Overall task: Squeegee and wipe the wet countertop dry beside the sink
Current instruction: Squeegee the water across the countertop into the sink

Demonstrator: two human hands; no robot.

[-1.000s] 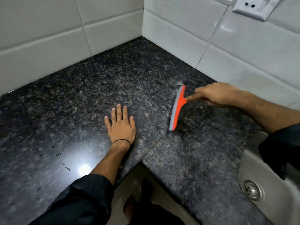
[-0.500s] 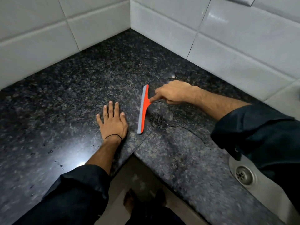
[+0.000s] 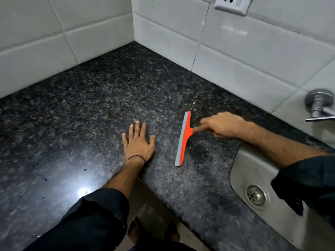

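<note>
**Open room and things in the way on the counter**

A big open stretch of the dark countertop (image 3: 76, 109) is seen across the left and upper middle of the frame. It is shut in at the back by the white tiled walls (image 3: 181, 38), which meet in a corner at the upper middle. In the middle of the frame, the way is blocked by the left hand (image 3: 138, 143), laid flat. Just to its right, the orange squeegee (image 3: 184, 139) is stood on its edge, held by the right hand (image 3: 223, 125). A narrow gap is left between them. At the right, the counter is ended by the sink (image 3: 243, 165), and a tap (image 3: 318, 105) is set above it.
</note>
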